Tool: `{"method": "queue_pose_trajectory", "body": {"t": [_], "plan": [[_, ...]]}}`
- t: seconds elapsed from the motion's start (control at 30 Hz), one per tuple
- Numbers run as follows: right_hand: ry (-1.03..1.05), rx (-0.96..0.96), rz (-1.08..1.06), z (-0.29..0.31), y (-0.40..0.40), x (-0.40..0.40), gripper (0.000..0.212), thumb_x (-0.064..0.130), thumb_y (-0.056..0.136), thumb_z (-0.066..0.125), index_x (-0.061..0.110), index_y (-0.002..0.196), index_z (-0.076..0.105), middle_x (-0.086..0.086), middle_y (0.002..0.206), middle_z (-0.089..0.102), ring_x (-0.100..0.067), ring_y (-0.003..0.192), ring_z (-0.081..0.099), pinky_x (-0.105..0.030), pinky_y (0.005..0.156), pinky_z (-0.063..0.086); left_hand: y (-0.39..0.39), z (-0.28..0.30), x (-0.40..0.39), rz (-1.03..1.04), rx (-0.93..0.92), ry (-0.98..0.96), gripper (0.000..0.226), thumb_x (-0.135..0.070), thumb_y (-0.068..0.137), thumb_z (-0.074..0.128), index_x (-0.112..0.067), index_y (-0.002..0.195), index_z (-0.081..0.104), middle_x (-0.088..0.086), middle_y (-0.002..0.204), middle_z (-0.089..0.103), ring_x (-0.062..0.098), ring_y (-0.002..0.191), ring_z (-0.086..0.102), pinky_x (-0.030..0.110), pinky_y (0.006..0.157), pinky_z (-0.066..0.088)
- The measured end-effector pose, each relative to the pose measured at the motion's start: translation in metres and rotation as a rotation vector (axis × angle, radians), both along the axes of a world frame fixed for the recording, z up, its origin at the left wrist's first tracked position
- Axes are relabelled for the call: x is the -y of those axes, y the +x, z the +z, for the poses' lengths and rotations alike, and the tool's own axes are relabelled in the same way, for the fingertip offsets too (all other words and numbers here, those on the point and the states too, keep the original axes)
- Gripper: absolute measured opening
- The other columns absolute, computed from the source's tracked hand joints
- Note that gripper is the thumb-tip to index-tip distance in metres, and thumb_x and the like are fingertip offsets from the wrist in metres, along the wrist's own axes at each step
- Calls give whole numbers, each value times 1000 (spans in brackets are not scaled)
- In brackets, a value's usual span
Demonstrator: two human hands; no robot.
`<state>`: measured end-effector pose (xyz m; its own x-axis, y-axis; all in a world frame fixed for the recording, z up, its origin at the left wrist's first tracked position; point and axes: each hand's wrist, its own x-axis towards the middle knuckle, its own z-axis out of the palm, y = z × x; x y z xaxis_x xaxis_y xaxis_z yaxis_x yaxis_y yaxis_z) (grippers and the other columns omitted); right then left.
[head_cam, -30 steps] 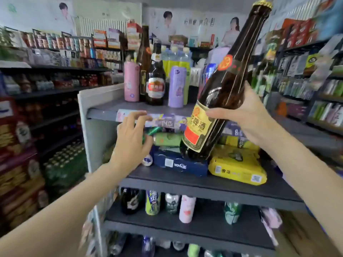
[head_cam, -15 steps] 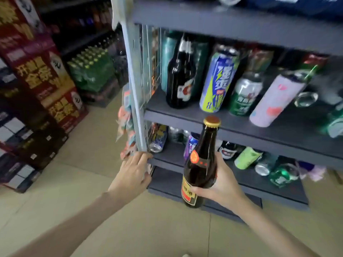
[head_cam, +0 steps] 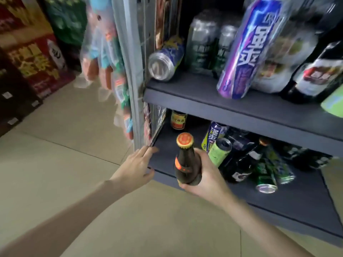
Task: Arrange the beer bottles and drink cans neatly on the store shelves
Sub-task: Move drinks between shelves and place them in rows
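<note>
My right hand (head_cam: 206, 175) grips a brown beer bottle (head_cam: 186, 162) with an orange-and-gold cap, held upright just in front of the bottom shelf (head_cam: 297, 199). My left hand (head_cam: 138, 164) rests with straight fingers on the front left corner of that shelf, beside the grey upright post (head_cam: 130, 71). A similar brown bottle (head_cam: 178, 120) stands at the shelf's back left. Several cans and dark bottles (head_cam: 259, 164) lie jumbled on its right half. On the shelf above (head_cam: 232, 106) a can lies on its side (head_cam: 165, 62) and a tall blue-purple can (head_cam: 246, 51) leans.
Packets of snacks (head_cam: 111, 71) hang on the outer side of the shelf unit. Red and dark cartons (head_cam: 33, 58) are stacked along the left wall. Beige tiled floor (head_cam: 65, 164) lies in front of the shelves.
The view has dropped from the top shelves to the bottom ones. My right hand has brought the brown bottle down to the lowest shelf, and my left hand moved down to its corner.
</note>
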<state>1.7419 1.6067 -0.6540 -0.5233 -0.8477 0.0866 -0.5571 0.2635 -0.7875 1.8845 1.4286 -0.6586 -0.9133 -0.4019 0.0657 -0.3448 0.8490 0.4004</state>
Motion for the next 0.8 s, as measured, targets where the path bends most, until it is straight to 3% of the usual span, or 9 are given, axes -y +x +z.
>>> {"method": "queue_pose_trajectory", "body": {"t": [0.2, 0.33, 0.4, 0.63, 0.8], "plan": [[-88, -58, -95, -44, -16, 26, 82, 19, 59, 86, 21, 127, 40, 15, 116, 45, -2, 107, 48, -15, 83, 35, -11, -36, 0, 120, 23, 56, 51, -8, 83, 53, -9, 132, 41, 9, 119, 49, 29, 113, 47, 30, 94, 34], [-117, -71, -188, -55, -31, 45, 85, 23, 59, 86, 15, 128, 39, 1, 122, 53, -17, 112, 53, -24, 84, 42, -12, -49, 7, 168, 32, 67, 49, -7, 82, 53, -8, 129, 42, 10, 117, 50, 30, 109, 49, 31, 90, 35], [-137, -69, -220, -57, -39, 57, 83, 20, 60, 86, 12, 128, 39, -1, 122, 53, -20, 112, 53, -22, 82, 40, -18, -56, 11, 183, 26, 81, 50, -6, 81, 54, -8, 130, 41, 10, 118, 50, 31, 109, 50, 32, 88, 37], [-212, -34, -341, -64, -67, 105, 88, 23, 61, 86, 4, 131, 37, -7, 128, 50, -21, 120, 48, -21, 94, 35, -44, -77, 15, 177, 7, 142, 56, -4, 82, 50, -8, 135, 36, 11, 131, 45, 31, 118, 46, 31, 95, 35], [-197, -15, -286, -68, -79, 109, 93, 25, 65, 84, 8, 139, 30, -3, 137, 43, -14, 125, 42, -10, 93, 26, -60, -101, 19, 177, 29, 190, 57, -10, 84, 54, -9, 136, 32, 10, 134, 44, 28, 121, 47, 34, 98, 38]]}}
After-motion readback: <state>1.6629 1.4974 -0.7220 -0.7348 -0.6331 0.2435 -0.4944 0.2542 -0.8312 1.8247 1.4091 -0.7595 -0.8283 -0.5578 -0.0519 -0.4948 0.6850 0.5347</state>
